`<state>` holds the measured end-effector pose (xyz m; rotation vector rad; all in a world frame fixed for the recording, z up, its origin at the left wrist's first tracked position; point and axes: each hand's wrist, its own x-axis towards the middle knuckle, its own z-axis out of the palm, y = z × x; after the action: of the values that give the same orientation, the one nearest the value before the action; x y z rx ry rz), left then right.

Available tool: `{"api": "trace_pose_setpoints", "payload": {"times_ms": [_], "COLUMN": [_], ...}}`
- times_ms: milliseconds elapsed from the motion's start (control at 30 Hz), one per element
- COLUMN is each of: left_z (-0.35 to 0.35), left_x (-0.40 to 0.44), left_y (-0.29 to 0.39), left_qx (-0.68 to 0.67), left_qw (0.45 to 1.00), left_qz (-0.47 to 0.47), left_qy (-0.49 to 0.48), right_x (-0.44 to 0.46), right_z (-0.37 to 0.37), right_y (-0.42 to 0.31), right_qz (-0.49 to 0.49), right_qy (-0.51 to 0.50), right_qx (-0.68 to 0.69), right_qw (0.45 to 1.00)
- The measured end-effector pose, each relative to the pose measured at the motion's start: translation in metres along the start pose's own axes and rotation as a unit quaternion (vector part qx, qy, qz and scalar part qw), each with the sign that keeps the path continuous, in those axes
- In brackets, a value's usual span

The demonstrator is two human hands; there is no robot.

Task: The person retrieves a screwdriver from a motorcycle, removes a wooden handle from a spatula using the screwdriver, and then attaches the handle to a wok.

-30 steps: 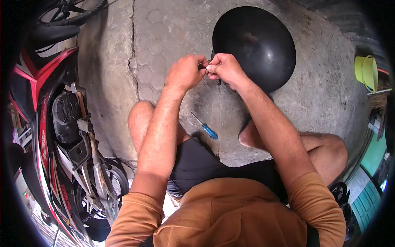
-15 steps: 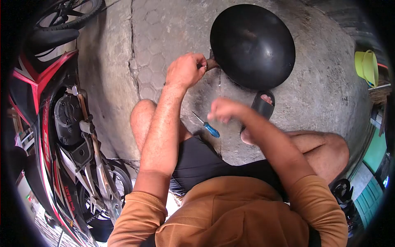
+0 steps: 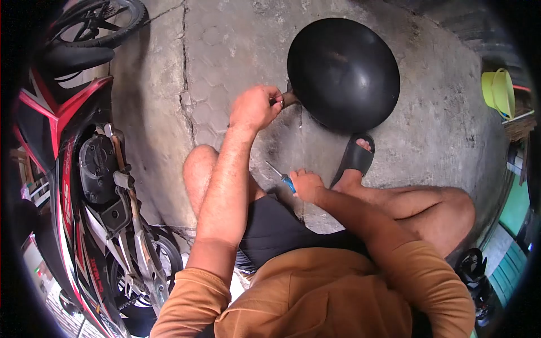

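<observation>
A large black wok lies with its dark rounded side facing up. My left hand is closed around the end of its brown handle, fingertips curled in. Closer to me, my right hand has its fingers bent over the blue grip of a screwdriver. The screwdriver's thin metal shaft points away and to the left, close to the floor. Part of the grip is hidden under my right hand.
A red and black motorcycle stands along the left, with a wheel at upper left. My sandalled foot is just below the wok on the concrete floor. A yellow-green bucket sits at far right.
My right hand has come down onto the screwdriver's grip from above it. The left hand stays on the wok handle. The whole view has shifted slightly.
</observation>
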<state>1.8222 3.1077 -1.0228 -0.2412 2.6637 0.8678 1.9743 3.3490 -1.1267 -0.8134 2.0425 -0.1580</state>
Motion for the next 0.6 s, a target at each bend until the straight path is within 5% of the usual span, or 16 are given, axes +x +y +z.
{"api": "trace_pose_setpoints", "payload": {"times_ms": [233, 400, 467, 533, 600], "left_z": [0.005, 0.010, 0.022, 0.040, 0.051], "left_x": [-0.004, -0.006, -0.010, -0.016, -0.024], "left_y": [-0.002, -0.008, -0.012, -0.020, -0.022], "left_qx": [-0.026, -0.046, -0.055, -0.081, -0.082], "left_qw": [1.000, 0.999, 0.998, 0.996, 0.995], "left_qz": [-0.013, -0.023, -0.022, -0.006, 0.002], "left_qy": [0.007, -0.001, 0.009, 0.046, 0.062], "right_x": [0.014, -0.002, -0.014, -0.036, -0.060], "right_z": [0.015, -0.087, -0.141, -0.210, -0.248], "right_y": [0.004, 0.042, 0.056, 0.059, 0.075], "right_qz": [0.025, -0.038, -0.060, 0.038, 0.014], "right_qy": [0.003, -0.168, -0.183, -0.257, -0.139], "right_qx": [0.008, 0.124, 0.020, 0.031, 0.029], "right_qw": [1.000, 0.977, 0.981, 0.965, 0.990]}}
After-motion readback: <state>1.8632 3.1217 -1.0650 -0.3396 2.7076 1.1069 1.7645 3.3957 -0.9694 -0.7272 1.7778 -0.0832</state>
